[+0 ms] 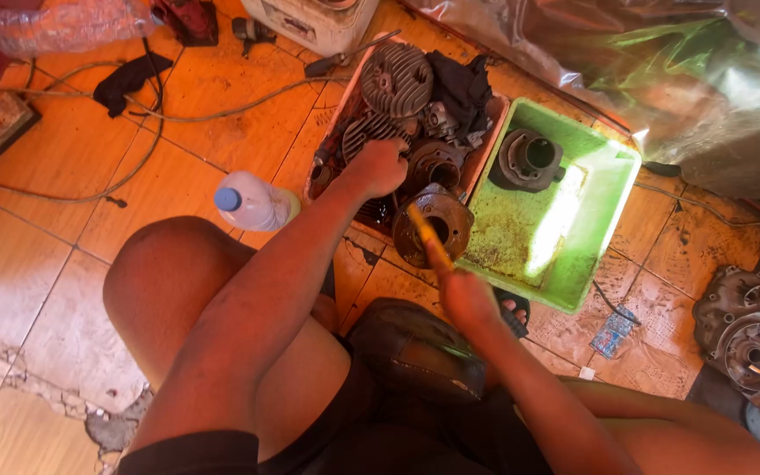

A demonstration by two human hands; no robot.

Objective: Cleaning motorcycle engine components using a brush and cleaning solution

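head view: two hands, two trays.

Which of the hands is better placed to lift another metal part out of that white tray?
Probably the left hand: it already rests on the engine parts inside the white tray. The right hand grips a yellow-handled tool nearer the body.

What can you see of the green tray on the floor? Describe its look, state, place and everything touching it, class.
The green tray is a shallow rectangular tub, seemingly plastic, set at an angle on the orange tiled floor, against a pinkish tray of engine parts. Its bottom is stained with brown grime and shines where sunlight strikes. A dark grey metal cylinder sits in its far corner. A round rusty part overlaps its near left edge.
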